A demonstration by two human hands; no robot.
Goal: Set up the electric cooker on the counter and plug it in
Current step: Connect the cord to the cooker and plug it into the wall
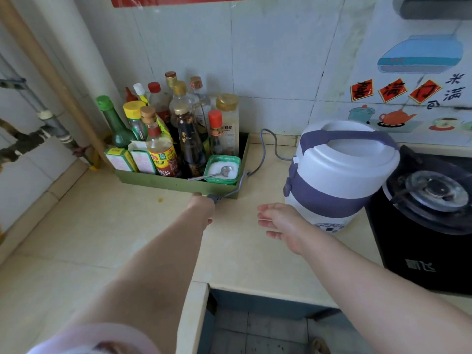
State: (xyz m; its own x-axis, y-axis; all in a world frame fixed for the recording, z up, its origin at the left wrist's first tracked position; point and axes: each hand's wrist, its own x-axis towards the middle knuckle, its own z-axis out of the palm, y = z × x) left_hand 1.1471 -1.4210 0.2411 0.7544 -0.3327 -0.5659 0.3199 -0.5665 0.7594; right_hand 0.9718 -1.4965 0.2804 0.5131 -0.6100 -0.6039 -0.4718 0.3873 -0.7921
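The electric cooker [342,172], white with purple bands and a purple handle, stands upright on the beige tiled counter [102,238] beside the gas stove. Its grey power cord [265,154] loops from the cooker's back along the wall and down past the green tray. My left hand [201,206] is closed around the cord's plug end [215,198] just in front of the tray. My right hand [278,221] hovers open, fingers spread, just left of the cooker's base without touching it. No wall socket is in view.
A green tray [178,182] at the back holds several sauce bottles and a small tub with a spoon. A black gas stove [429,205] sits right of the cooker. Pipes run along the left wall. The counter has a cut-out at the front edge.
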